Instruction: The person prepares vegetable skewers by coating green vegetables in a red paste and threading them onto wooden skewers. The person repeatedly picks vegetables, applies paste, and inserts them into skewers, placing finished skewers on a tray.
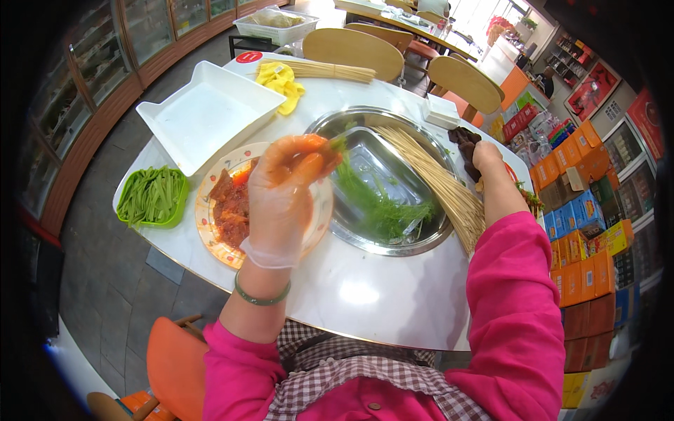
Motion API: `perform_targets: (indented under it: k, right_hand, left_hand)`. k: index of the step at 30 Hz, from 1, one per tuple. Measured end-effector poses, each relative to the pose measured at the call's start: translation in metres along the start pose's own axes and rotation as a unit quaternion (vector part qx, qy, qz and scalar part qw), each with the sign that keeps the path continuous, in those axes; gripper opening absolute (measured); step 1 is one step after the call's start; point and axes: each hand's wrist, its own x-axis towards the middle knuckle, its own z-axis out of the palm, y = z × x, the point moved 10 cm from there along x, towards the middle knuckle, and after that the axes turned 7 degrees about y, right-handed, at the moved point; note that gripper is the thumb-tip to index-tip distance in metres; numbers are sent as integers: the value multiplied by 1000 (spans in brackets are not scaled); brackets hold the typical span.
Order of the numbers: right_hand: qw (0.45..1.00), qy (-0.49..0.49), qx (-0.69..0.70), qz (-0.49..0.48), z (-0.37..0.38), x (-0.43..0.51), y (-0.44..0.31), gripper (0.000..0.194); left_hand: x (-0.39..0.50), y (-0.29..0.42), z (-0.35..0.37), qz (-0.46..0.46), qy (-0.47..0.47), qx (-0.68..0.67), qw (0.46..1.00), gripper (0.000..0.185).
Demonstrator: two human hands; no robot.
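Observation:
My left hand (295,168) wears a clear plastic glove smeared with red sauce. Its fingers pinch a green herb sprig (338,143), above the rim of a patterned plate (315,231). Red-sauced meat slices (226,221) lie on that plate, partly hidden by my hand. Feathery green herbs (389,218) sit in a steel tray (371,152) inside a round steel basin (363,247). Bamboo skewers (432,179) lean across the basin. My bare right hand (487,158) reaches to the table's right side, against a dark brown cloth-like thing (464,144); its fingertips are hidden.
A green container of cut green strips (152,194) and a white plastic tray (205,113) stand at left. Behind are a yellow cloth (279,84), a skewer bundle (331,71) and a white box (441,111). Chairs (353,47) edge the table; stacked cartons (579,210) line the right.

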Motion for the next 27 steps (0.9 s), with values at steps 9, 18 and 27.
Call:
perform_targets:
  k: [9,18,27]
  right_hand:
    - [994,49,-53,-79,-23,6,-40,27]
    - [932,21,226,-283,-42,-35,-225,27]
    - [970,42,104,-216,-8,-19,-255,23]
  left_hand:
    - [-6,12,-1,31,8,1,999,18]
    - [-8,9,-3,19,-1,-1,1000,18]
    - [-6,3,-8,1,-12,21,1000,18]
